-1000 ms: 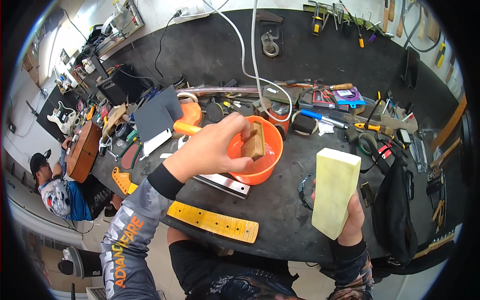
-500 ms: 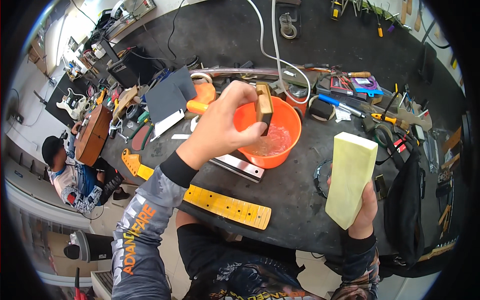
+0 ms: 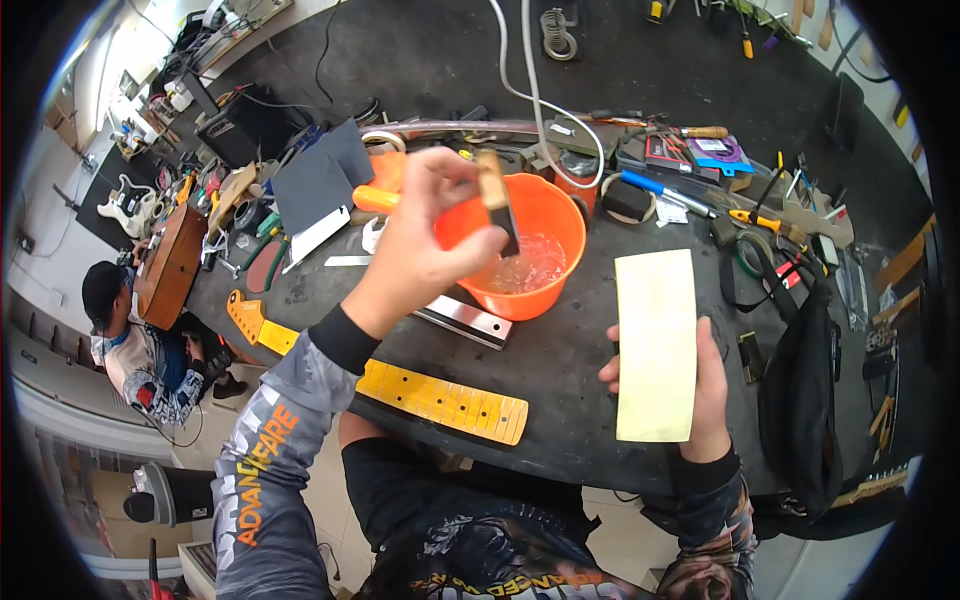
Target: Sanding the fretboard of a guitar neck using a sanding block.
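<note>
Over orange bucket (image 3: 530,302) — left hand (image 3: 435,228) pinches blurred block (image 3: 497,200); right hand (image 3: 708,408), part-hidden, grips slab (image 3: 655,345).

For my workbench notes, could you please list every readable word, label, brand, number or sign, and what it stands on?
I don't copy out wording, only where it stands.
Left sleeve: large orange-yellow lettering, readable.
Dark shirt: orange and pale lettering, cut off at the lower edge.
Red box: any print is too small to read.
White packet: likewise.
</note>
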A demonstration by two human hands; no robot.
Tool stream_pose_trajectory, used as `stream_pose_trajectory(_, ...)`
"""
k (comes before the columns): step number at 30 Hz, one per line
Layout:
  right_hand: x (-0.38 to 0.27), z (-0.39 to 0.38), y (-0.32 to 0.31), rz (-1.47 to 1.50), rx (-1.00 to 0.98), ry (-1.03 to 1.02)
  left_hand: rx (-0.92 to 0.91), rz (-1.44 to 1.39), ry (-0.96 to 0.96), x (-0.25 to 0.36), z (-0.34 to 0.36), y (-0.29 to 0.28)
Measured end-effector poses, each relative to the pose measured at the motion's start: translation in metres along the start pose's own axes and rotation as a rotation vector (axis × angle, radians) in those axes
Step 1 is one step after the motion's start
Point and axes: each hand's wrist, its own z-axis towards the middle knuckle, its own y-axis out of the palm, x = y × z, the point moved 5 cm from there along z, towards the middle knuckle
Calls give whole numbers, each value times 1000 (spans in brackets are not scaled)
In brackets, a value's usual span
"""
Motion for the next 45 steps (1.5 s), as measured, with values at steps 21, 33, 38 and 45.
stream_pose_trajectory(21, 9, 3, 65, 221, 11, 70, -116, -231, 286, 118, -53, 79)
stream_pose_trajectory(33, -5, 13, 100, 315, 8, 45, 81, -301, 313, 101, -66, 43)
stream_pose_trajectory(38, -54, 82, 136, -804, -33, -224, 330, -745, -201, 89, -99, -34)
stream_pose_trajectory(45, -30, 150, 163, -2035, -122, -919, 105, 654, -177, 68, -199, -67)
